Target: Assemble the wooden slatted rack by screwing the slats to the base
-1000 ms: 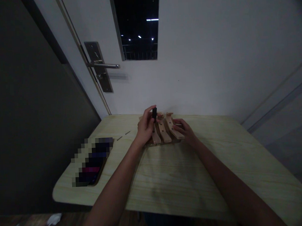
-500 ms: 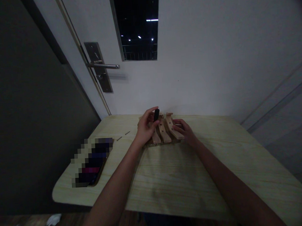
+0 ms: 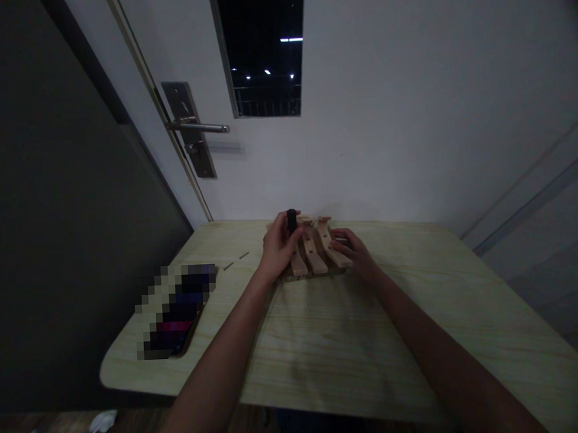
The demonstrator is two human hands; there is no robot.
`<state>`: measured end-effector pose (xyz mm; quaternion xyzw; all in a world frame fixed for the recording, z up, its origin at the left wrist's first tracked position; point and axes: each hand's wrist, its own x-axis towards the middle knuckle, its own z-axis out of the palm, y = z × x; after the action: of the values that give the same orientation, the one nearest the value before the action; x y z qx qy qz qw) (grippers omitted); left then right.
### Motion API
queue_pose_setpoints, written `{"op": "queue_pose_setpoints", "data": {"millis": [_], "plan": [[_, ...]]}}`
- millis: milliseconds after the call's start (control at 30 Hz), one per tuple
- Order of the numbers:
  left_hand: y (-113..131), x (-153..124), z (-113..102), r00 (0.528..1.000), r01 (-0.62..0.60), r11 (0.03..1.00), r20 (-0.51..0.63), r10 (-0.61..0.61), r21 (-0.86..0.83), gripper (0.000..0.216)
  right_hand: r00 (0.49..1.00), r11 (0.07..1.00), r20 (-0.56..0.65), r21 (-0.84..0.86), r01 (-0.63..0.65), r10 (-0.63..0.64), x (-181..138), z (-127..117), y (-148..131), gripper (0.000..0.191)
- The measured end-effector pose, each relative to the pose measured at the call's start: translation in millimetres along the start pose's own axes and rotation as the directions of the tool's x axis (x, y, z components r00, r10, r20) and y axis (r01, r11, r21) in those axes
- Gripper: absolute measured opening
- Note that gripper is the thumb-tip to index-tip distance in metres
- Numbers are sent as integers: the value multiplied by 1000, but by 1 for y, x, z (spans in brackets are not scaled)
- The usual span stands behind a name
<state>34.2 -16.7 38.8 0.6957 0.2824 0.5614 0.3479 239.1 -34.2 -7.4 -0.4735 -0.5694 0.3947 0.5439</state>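
A small wooden rack (image 3: pixel 314 254) with three upright curved hooks lies on the pale wood-grain table (image 3: pixel 342 329) near the far edge. My left hand (image 3: pixel 277 249) is closed round a short black tool handle (image 3: pixel 292 221) held upright over the rack's left hook. My right hand (image 3: pixel 354 252) rests on the rack's right side, fingers curled against the rightmost hook and steadying it.
A blurred-out phone (image 3: pixel 175 309) lies at the table's left edge. Two small screws (image 3: pixel 236 259) lie between it and the rack. A white door with a metal lever handle (image 3: pixel 196 126) and a dark window stands right behind the table.
The black handle in my left hand has turned from tilted right to upright and my fingers have closed tighter round it. My right hand has stayed put.
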Motion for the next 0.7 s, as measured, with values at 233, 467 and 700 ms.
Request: {"op": "queue_pose_setpoints", "data": {"millis": [233, 467, 700], "plan": [[7, -2, -3, 999, -39, 990, 14, 38, 136, 37, 1000, 1000, -1, 8, 2, -2, 0, 0, 0, 40], [3, 2, -5, 998, -51, 989, -14, 53, 138, 45, 1000, 1000, -13, 17, -19, 19, -1, 1, -3, 39], [-4, 2, -3, 997, -29, 999, -66, 26, -37, 40, 1000, 1000, -14, 9, 4, -4, 0, 1, 1, 41]]}}
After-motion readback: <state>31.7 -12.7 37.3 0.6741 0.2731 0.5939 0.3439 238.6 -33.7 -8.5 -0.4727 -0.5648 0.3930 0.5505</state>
